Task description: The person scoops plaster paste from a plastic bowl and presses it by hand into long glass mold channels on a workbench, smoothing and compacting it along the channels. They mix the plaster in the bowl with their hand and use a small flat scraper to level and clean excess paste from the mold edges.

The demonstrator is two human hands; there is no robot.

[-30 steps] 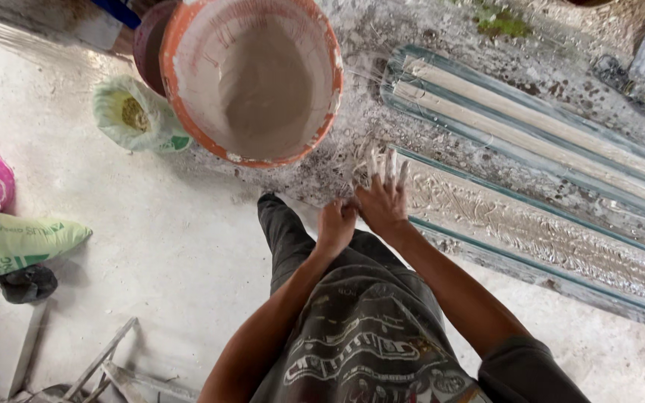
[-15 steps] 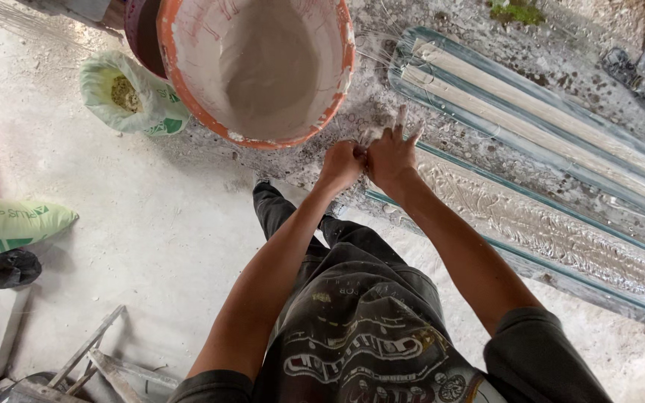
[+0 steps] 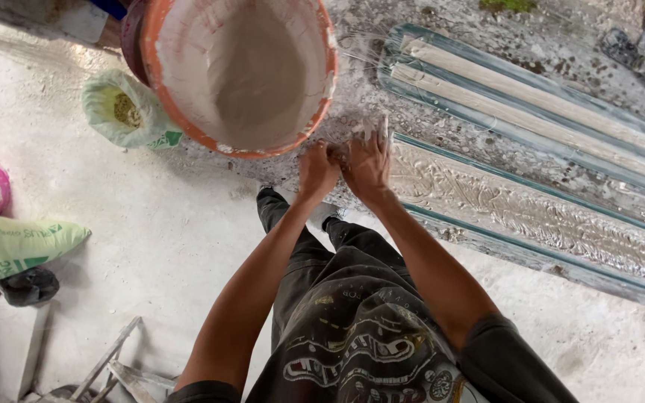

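The left hand and the right hand meet, touching, at the near end of a long ornate grey moulding in a blue-edged mould lying on the dusty floor. The right fingers are spread flat over white fibres; the left fingers are curled shut, on what I cannot tell. Just above the hands stands a round orange plaster-caked bucket, with a green sack beside it.

A plaster-casting workshop, rough and dusty

Long ornamental moulds lie on a white-spattered concrete floor beside an orange tub caked with pale mix; open sacks (one green, one printed) and metal scraps sit about.
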